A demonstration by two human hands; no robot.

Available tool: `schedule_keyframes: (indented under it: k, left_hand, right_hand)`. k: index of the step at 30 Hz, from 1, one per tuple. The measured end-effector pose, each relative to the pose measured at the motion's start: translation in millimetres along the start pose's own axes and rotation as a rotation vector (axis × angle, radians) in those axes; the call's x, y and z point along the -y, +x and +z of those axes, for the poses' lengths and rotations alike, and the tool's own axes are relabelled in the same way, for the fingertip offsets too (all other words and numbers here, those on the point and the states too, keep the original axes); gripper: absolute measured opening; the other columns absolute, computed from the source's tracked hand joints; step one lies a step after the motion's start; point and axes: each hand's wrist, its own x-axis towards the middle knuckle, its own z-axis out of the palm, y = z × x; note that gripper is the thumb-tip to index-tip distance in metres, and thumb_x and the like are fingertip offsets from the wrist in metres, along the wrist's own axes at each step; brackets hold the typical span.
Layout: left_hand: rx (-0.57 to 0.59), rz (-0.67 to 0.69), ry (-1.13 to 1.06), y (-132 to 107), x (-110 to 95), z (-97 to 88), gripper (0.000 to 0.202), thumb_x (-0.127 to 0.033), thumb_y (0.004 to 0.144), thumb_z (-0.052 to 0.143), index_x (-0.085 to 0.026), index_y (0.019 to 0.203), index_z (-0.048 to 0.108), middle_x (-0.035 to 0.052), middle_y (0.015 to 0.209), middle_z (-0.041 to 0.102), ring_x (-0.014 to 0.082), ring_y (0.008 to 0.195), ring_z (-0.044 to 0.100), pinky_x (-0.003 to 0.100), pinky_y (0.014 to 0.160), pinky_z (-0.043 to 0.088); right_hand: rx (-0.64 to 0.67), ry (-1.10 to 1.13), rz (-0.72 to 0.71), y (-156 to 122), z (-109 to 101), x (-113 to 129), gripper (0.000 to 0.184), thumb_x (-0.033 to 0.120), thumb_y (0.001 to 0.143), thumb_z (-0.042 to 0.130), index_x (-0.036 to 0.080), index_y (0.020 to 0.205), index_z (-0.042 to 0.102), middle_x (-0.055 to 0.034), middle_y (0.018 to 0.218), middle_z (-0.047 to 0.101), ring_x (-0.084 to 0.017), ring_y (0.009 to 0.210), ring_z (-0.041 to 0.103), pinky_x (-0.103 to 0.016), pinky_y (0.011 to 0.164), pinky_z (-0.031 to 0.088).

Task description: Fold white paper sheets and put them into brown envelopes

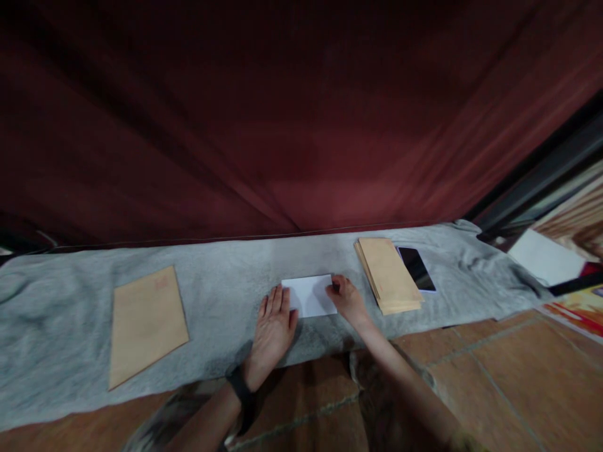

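A small white sheet of paper [308,296] lies flat on the grey cloth between my hands. My left hand [274,323] rests at its left edge, fingers stretched out and lying flat, with a dark band on the wrist. At the opposite edge, my right hand [346,297] has its fingers curled in and pinches the upper right part of the paper. To the right of that hand is a stack of brown envelopes [391,276]. Farther off on the left, a single brown envelope [147,326] lies by itself.
A phone [417,269] with a dark screen lies partly beside the stack of envelopes. The grey cloth [226,270] runs along the foot of a dark red curtain [301,125]. Brown floor tiles [513,376] show in front, and a white sheet [546,256] lies at far right.
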Motion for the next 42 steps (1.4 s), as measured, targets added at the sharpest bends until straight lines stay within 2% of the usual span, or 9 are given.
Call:
schedule_keyframes:
  k: [4,8,11,18,24,29,32,36,42]
  left_hand:
    - [0.002,0.0,0.022,0,-2,-1.4,0.053,-0.033,0.098,0.038,-0.007,0.144,0.045,0.0212,0.15,0.049,0.0315,0.14,0.045,0.05,0.115,0.037]
    - [-0.008,0.002,0.002,-1,0,1.4,0.054,-0.034,0.098,0.038,-0.009,0.145,0.043,0.0207,0.151,0.048,0.031,0.14,0.045,0.049,0.115,0.037]
    - [-0.021,-0.011,-0.05,1,4,3.6,0.055,-0.037,0.099,0.038,-0.012,0.148,0.04,0.0191,0.151,0.048,0.0305,0.139,0.047,0.049,0.112,0.04]
    - [-0.148,-0.118,-0.198,29,25,-7.6,0.054,-0.031,0.101,0.032,-0.01,0.15,0.036,0.0192,0.151,0.048,0.0286,0.14,0.045,0.046,0.112,0.043]
    - [-0.105,-0.051,-0.22,39,20,-6.1,0.055,-0.025,0.1,0.032,-0.008,0.153,0.031,0.0196,0.154,0.043,0.0282,0.144,0.04,0.047,0.115,0.041]
    - [-0.054,0.136,-0.126,28,-2,0.9,0.062,-0.039,0.1,0.04,-0.008,0.153,0.029,0.0191,0.158,0.038,0.0272,0.149,0.03,0.048,0.119,0.034]
    - [-0.037,0.193,-0.091,24,-10,5.3,0.067,-0.046,0.099,0.044,-0.009,0.153,0.03,0.0197,0.158,0.037,0.0278,0.15,0.029,0.049,0.12,0.031]
    - [-0.013,0.159,-0.087,23,-13,11.2,0.071,-0.052,0.098,0.042,-0.009,0.153,0.03,0.0207,0.157,0.038,0.0293,0.148,0.032,0.052,0.12,0.03]
    - [0.015,0.184,-0.074,22,-11,6.1,0.072,-0.056,0.097,0.043,-0.009,0.151,0.036,0.0195,0.159,0.036,0.0283,0.149,0.031,0.048,0.121,0.028]
  right_hand:
    - [0.064,0.092,0.076,0,-3,0,0.024,0.027,0.087,0.059,0.018,0.108,0.067,-0.0067,0.089,0.074,-0.022,0.083,0.069,-0.028,0.07,0.047]
    - [0.122,0.234,0.077,2,-6,2,0.01,0.024,0.083,0.059,0.02,0.085,0.068,-0.003,0.073,0.07,-0.019,0.068,0.063,-0.027,0.061,0.043]
    - [0.107,0.325,0.047,7,-6,4,0.014,0.022,0.083,0.056,0.02,0.071,0.063,-0.0004,0.064,0.064,-0.016,0.064,0.058,-0.025,0.058,0.04]
    - [-0.014,0.64,0.12,32,-1,11,0.007,0.026,0.081,0.055,0.019,0.079,0.058,-0.0001,0.069,0.062,-0.016,0.066,0.056,-0.024,0.061,0.043]
    - [-0.084,0.498,0.107,41,12,17,0.014,0.024,0.086,0.049,0.017,0.086,0.061,-0.0034,0.074,0.066,-0.017,0.068,0.058,-0.024,0.063,0.044]
    - [-0.08,0.342,0.06,41,16,19,0.021,0.023,0.09,0.045,0.017,0.093,0.065,-0.005,0.078,0.069,-0.018,0.073,0.062,-0.025,0.067,0.046]
    - [-0.082,0.231,0.031,40,18,24,0.025,0.021,0.091,0.044,0.017,0.1,0.067,-0.0078,0.089,0.072,-0.021,0.083,0.066,-0.028,0.074,0.048]
    - [-0.088,0.118,-0.002,35,22,29,0.034,0.019,0.094,0.04,0.015,0.118,0.064,-0.0133,0.108,0.072,-0.025,0.097,0.067,-0.032,0.087,0.049]
    - [-0.215,-0.062,-0.13,27,22,25,0.049,0.029,0.098,0.039,0.012,0.143,0.048,-0.0196,0.136,0.057,-0.031,0.123,0.055,-0.047,0.104,0.044]
